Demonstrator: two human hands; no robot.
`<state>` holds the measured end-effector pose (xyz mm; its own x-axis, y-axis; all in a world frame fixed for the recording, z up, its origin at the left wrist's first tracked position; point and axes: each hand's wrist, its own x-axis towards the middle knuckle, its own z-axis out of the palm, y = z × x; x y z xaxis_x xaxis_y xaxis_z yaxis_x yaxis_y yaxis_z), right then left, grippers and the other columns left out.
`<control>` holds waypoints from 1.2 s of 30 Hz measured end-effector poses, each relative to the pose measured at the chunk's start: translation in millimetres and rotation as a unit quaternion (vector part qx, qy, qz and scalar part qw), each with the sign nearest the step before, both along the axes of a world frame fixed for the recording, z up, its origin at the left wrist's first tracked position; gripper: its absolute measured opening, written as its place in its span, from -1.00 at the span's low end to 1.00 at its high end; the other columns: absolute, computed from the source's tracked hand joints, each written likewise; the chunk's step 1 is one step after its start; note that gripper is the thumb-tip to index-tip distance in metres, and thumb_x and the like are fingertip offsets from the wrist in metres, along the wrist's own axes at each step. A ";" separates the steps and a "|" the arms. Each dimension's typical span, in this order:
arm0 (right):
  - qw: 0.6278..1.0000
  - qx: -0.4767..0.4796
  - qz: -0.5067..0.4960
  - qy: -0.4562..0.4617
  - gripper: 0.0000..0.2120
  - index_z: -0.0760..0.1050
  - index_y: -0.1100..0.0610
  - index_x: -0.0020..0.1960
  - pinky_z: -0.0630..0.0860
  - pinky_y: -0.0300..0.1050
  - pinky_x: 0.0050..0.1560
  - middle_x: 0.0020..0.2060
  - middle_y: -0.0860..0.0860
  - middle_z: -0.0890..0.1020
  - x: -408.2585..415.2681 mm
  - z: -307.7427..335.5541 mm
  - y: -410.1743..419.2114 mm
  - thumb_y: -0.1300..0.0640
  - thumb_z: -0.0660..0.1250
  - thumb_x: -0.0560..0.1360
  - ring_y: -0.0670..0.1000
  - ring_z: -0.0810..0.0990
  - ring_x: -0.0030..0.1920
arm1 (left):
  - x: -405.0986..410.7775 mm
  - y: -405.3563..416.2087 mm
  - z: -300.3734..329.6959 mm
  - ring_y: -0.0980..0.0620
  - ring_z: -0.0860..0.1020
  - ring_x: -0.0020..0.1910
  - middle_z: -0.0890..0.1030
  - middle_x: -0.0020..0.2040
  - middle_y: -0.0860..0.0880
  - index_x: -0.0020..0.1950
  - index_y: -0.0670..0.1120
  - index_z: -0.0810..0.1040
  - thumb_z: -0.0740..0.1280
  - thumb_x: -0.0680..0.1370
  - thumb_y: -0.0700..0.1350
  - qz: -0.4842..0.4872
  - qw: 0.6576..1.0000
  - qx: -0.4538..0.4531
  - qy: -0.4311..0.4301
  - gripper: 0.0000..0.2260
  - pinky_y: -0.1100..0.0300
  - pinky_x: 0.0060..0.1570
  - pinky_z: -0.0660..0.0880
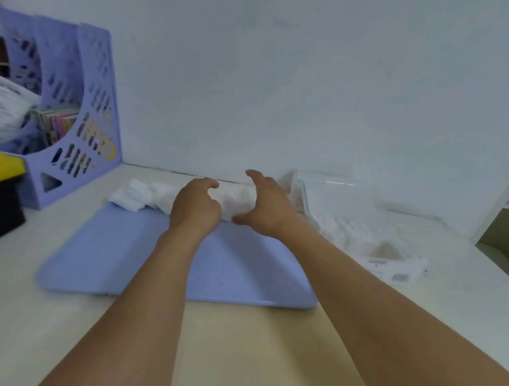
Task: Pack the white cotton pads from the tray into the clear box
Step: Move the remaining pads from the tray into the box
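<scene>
Cotton pads [143, 194] blurred, partly hidden behind left hand [195, 208]

No text, label, brand or number can be read. Small dark marks are seen on the clear packaging [393, 272] at the right, and colored spines in the purple rack [70, 123], but all are too blurred.

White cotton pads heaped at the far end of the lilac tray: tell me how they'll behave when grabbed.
The white cotton pads lie in a loose, rumpled heap, so they are probably soft, light and squashable. A handful would likely shed some pieces. Pushed along the flat lilac plastic tray, they may bunch rather than slide neatly.
</scene>
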<state>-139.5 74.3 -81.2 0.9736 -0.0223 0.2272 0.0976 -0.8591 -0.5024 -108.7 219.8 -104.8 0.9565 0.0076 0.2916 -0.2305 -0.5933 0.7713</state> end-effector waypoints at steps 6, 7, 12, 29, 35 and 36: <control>0.988 -0.146 0.022 0.054 -0.12 0.15 -0.12 0.61 0.45 0.13 0.35 0.41 0.12 0.38 49.6 -16.4 14.0 -0.03 0.54 0.43 0.20 0.41 0.40 | 3.9 1.8 -8.6 -0.14 0.49 0.34 0.53 0.39 -0.09 0.48 -0.07 0.44 0.20 0.58 -0.24 -0.036 0.993 0.099 0.046 -0.55 0.12 0.16 0.42; 0.986 -0.156 0.026 0.054 -0.21 0.21 -0.10 0.59 0.46 0.11 0.34 0.41 0.11 0.40 53.4 -18.3 14.0 0.02 0.50 0.46 0.19 0.44 0.39 | 4.2 2.6 -9.6 -0.15 0.51 0.31 0.55 0.36 -0.10 0.46 -0.07 0.46 0.20 0.58 -0.22 -0.040 0.992 0.109 0.048 -0.57 0.11 0.14 0.43; 0.984 -0.170 0.017 0.038 -0.47 0.43 -0.02 0.48 0.49 -0.02 0.29 0.37 0.03 0.54 55.5 -19.1 6.7 0.18 0.40 0.53 0.09 0.52 0.34 | -1.6 2.2 -7.1 -0.18 0.52 0.25 0.58 0.30 -0.13 0.39 -0.13 0.51 0.18 0.59 -0.22 -0.056 0.988 0.130 0.058 -0.63 0.04 0.16 0.48; 0.927 0.360 -0.023 -0.105 -0.94 0.54 0.28 -0.06 0.58 -0.14 -0.28 -0.24 0.20 0.60 0.7 16.8 -12.9 0.31 0.32 0.48 0.07 0.55 -0.26 | -11.0 -11.1 7.8 -0.17 0.55 0.16 0.59 0.14 -0.12 0.07 -0.11 0.60 0.22 0.62 -0.04 0.033 0.998 -0.045 -0.024 -0.78 0.05 0.03 0.46; 0.824 0.565 0.047 0.006 -0.74 0.59 0.32 0.17 0.68 0.10 0.03 -0.03 0.23 0.71 -63.1 31.6 -39.1 0.33 0.24 0.54 0.18 0.72 -0.05 | -51.7 -35.6 51.3 -0.12 0.70 0.04 0.71 0.11 -0.15 0.18 -0.14 0.63 0.33 0.59 0.11 -0.288 0.838 -0.390 0.250 -0.65 -0.04 -0.04 0.67; 0.828 0.559 0.046 -0.002 -0.77 0.61 0.29 0.12 0.68 0.08 0.03 -0.06 0.18 0.71 -67.1 30.8 -45.6 0.33 0.23 0.54 0.15 0.72 -0.06 | -54.6 -36.1 49.5 -0.13 0.69 0.05 0.69 0.14 -0.19 0.20 -0.17 0.62 0.35 0.58 -0.03 -0.321 0.826 -0.388 0.253 -0.71 -0.03 -0.02 0.66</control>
